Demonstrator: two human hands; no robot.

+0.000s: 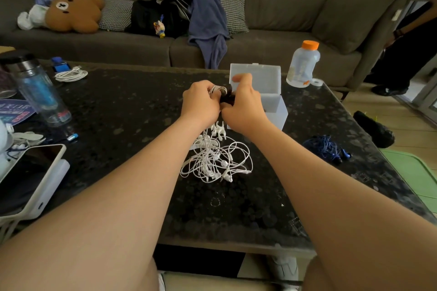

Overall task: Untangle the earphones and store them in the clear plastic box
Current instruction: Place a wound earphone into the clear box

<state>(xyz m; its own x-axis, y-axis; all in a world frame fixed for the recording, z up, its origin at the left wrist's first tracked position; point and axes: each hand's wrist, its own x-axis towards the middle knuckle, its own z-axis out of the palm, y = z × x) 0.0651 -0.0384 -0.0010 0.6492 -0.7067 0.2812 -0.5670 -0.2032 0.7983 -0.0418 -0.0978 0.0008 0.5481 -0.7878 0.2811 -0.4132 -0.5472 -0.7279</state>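
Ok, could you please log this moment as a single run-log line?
stage: untangling; left hand: grips white cord coil; right hand: holds dark item; white tangle: on table; clear plastic box: open; blue tangle: untouched

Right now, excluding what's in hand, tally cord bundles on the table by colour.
White: 2, tangled white earphone pile, coiled white cable far left
Blue: 1, tangled blue earphone pile
Total: 3
Small white bits at the view's left edge: too unclear, not counted.
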